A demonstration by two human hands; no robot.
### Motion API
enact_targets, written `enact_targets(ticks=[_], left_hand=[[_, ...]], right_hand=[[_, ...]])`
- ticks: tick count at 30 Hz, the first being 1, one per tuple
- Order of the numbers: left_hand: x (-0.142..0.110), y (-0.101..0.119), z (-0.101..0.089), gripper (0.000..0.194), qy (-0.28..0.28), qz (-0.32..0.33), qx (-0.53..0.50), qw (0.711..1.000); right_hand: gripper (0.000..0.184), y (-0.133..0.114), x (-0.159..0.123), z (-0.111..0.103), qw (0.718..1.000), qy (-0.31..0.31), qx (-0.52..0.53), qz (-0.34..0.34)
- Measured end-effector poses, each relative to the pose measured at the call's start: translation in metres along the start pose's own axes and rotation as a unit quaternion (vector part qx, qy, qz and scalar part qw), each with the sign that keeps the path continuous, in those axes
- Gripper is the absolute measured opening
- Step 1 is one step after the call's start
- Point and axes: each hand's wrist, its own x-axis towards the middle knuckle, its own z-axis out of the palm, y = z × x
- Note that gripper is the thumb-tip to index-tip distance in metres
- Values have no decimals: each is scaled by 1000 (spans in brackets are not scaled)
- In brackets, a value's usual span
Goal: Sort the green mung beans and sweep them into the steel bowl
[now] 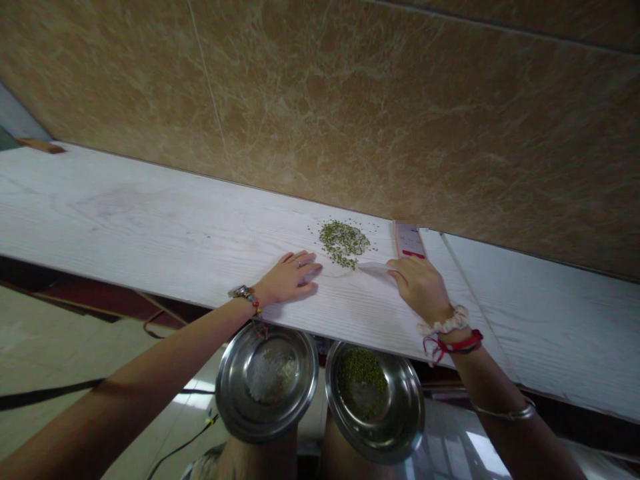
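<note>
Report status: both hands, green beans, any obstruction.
Left hand spread on white wood-grained board; right hand gripping thin whitish sheet. Loose small green beans at sheet's tip. Flat red-and-white rectangle beyond right hand, clear of beans.

We log the positions. The tabletop [150, 213] runs along the wall [350, 100], which stands behind it. On the tabletop we find a spread of beans [333, 237] between two hands: the left hand [289, 277] near its left side, the right hand [423, 283] beyond its right, a thin sheet [375, 268] in the right hand's fingers, reaching toward the beans. Behind the right hand lies a flat object [410, 241]. Before the near edge we record two bowls side by side: the left bowl [305, 360] with grains [273, 373] in it, the right bowl [405, 400] with more beans [363, 380].
</note>
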Motion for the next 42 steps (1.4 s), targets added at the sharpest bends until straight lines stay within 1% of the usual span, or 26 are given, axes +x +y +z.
enact_targets(ticks=[4,9,13,15,17,23,27,30,33,38,42], left_hand=[[0,0,0,43,1,1,-2,1000],[-1,0,-1,42,-4,-5,-2,1000],[0,0,0,43,-9,-7,-4,1000],[0,0,0,43,-9,-6,-4,1000],[0,0,-1,43,-12,-6,-1,1000],[0,0,-2,43,-10,-5,2,1000],[0,-1,0,43,-8,-7,-4,1000],[0,-2,1,43,-3,-3,-9,1000],[-1,-1,1,43,0,-3,-7,1000],[-1,2,-2,43,-11,-9,-1,1000],[-1,2,-2,42,-6,-6,-9,1000]], right_hand=[[25,0,3,2,999,-28,-8,16],[26,0,1,-1,999,-34,9,6],[26,0,-2,-6,1000,-10,13,-4],[26,0,-2,-6,1000,9,5,-10],[26,0,0,-4,1000,15,-3,-14],[25,-2,0,-2,1000,-29,6,-2],[27,-2,-4,-8,999,-21,17,-17],[26,0,-5,-9,1000,-25,18,4],[25,1,-1,-5,999,-26,16,14],[26,0,5,0,999,-30,-1,-11],[25,1,4,-5,999,-37,12,-18]])
